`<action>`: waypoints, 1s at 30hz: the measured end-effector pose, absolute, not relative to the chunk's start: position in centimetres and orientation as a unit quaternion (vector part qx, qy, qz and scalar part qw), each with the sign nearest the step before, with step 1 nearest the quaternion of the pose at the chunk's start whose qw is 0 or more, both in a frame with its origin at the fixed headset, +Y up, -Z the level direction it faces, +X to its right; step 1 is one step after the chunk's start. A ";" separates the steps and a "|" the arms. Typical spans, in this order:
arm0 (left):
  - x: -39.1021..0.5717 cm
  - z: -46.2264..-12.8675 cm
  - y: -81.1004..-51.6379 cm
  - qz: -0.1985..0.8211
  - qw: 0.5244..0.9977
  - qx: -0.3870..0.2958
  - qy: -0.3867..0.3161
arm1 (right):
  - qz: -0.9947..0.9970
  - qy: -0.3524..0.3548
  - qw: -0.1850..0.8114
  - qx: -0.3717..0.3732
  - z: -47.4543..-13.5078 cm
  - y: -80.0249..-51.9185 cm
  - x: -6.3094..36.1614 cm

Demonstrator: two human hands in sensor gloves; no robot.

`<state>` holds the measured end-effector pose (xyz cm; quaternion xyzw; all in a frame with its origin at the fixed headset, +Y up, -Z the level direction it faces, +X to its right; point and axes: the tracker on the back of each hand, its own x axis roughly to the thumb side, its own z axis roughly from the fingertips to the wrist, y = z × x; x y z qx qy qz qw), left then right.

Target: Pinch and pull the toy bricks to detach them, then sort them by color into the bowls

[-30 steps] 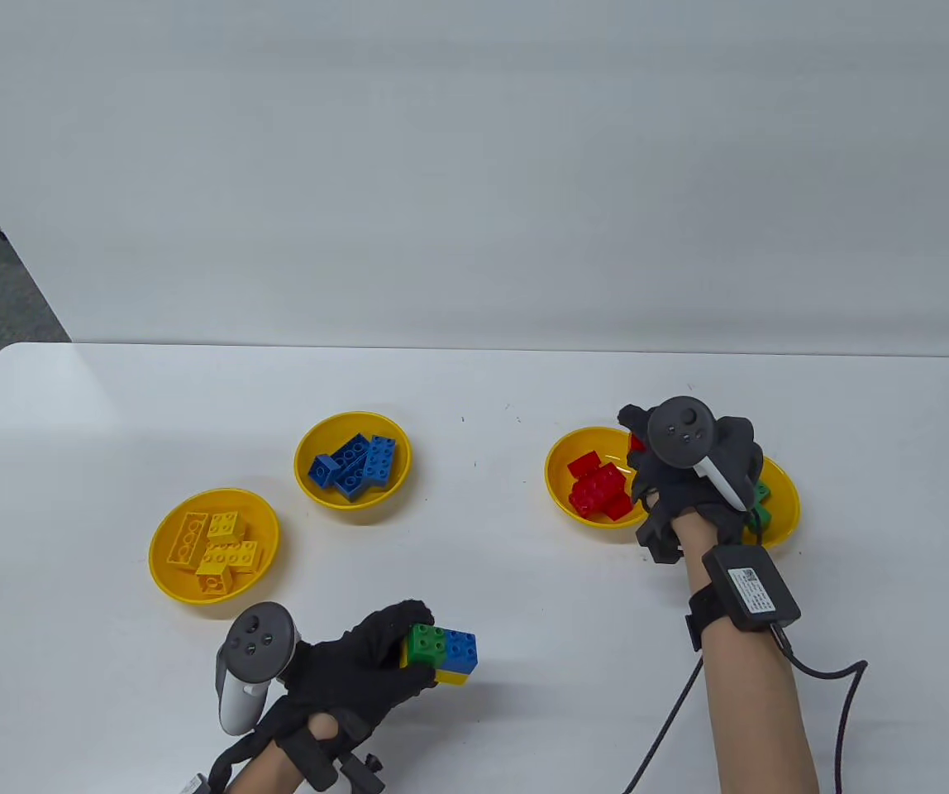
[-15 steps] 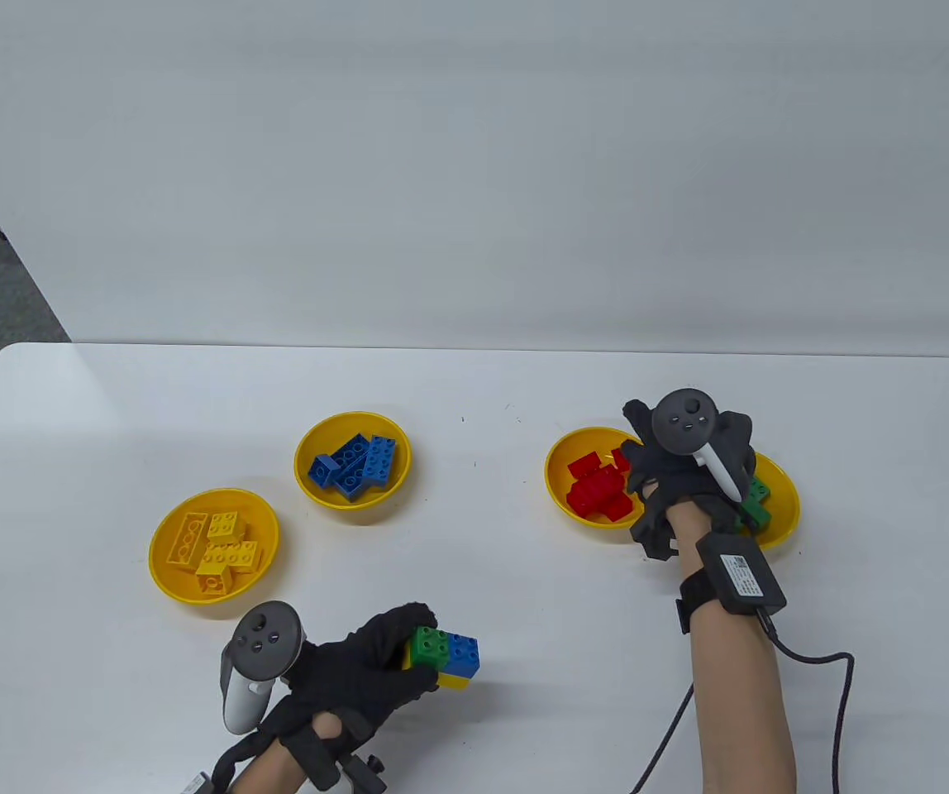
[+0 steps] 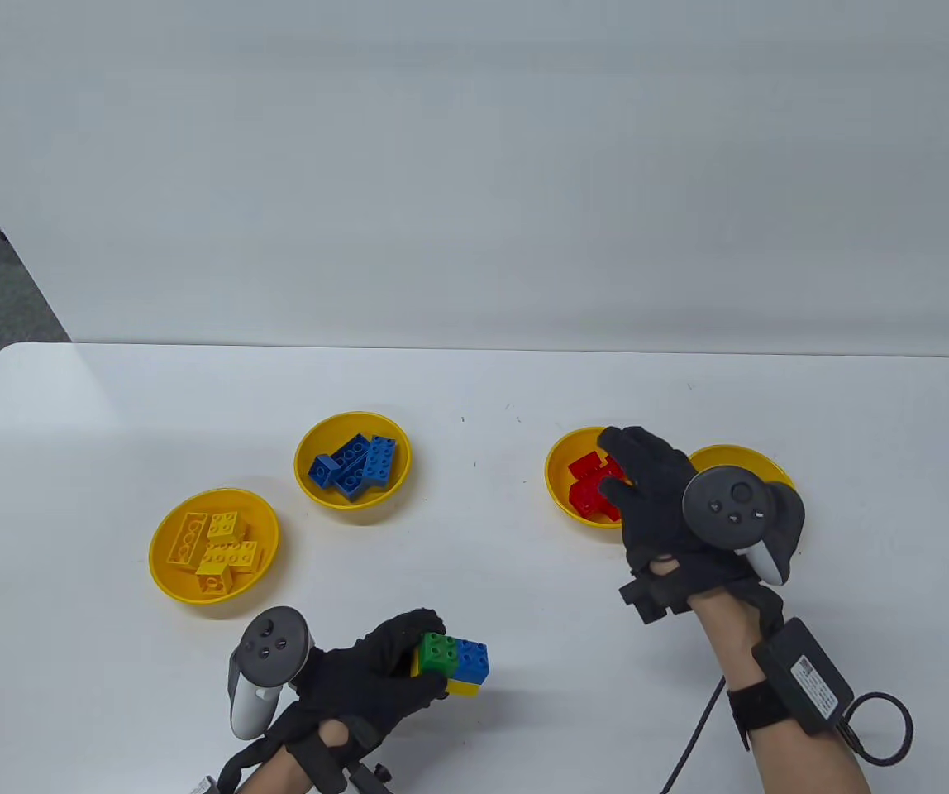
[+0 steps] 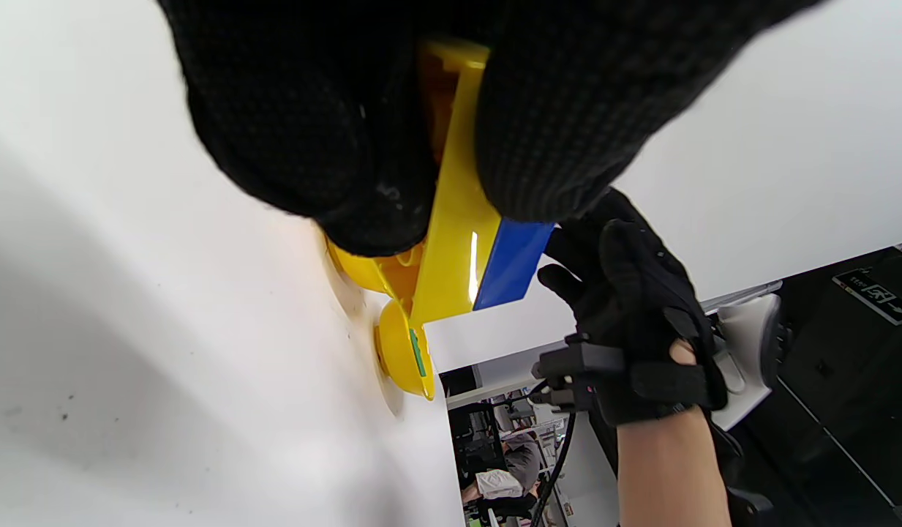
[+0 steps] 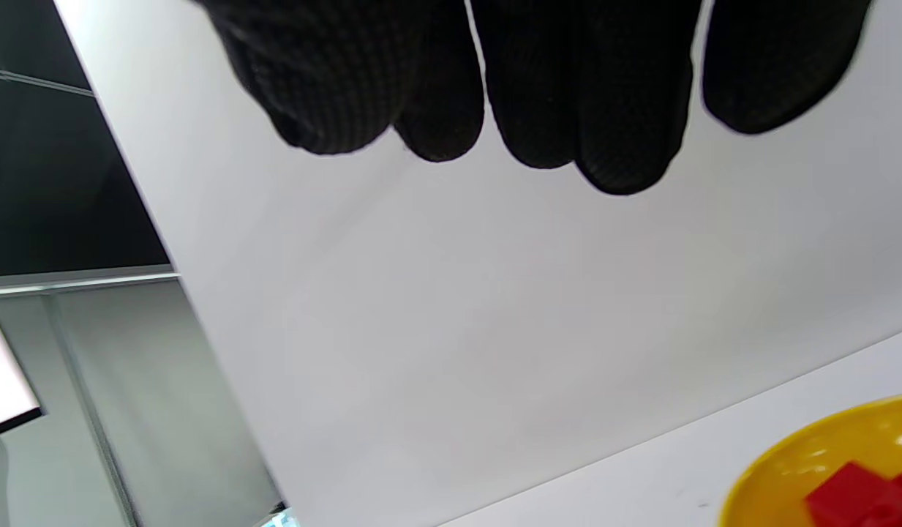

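My left hand (image 3: 396, 662) grips a joined cluster of green, blue and yellow bricks (image 3: 454, 662) near the table's front edge; the left wrist view shows its fingers (image 4: 304, 139) curled round the brick cluster (image 4: 461, 241). My right hand (image 3: 648, 488) hovers empty with straight fingers over the near edge of the bowl of red bricks (image 3: 561, 480). The right wrist view shows its relaxed fingertips (image 5: 538, 110) holding nothing and the red-brick bowl (image 5: 809, 454) at the lower right. The bowl behind the right hand (image 3: 739, 455) is mostly hidden.
A bowl of blue bricks (image 3: 309, 488) and a bowl of yellow bricks (image 3: 169, 579) sit on the left half of the white table (image 3: 474, 389). A cable (image 3: 879, 728) loops from my right wrist near the front edge.
My right hand has pulled back from above the red and green bowls toward the front and uncurled. The left hand with the cluster has shifted slightly right.
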<state>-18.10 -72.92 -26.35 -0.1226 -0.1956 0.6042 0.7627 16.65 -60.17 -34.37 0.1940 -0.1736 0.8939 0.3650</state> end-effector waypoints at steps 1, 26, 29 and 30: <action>-18.1 -26.3 -72.9 0.606 0.762 -0.121 -0.196 | 0.890 -0.167 0.369 0.207 -33.6 -60.2 16.1; -16.9 -25.6 -73.4 0.622 0.744 -0.116 -0.214 | 0.834 0.043 0.477 0.274 -26.1 -70.8 8.2; -16.8 -25.6 -73.4 0.625 0.741 -0.119 -0.216 | 0.821 0.048 0.505 0.261 -26.1 -71.1 8.4; -16.8 -25.6 -73.4 0.624 0.741 -0.119 -0.216 | 0.821 0.047 0.507 0.260 -26.1 -71.2 8.4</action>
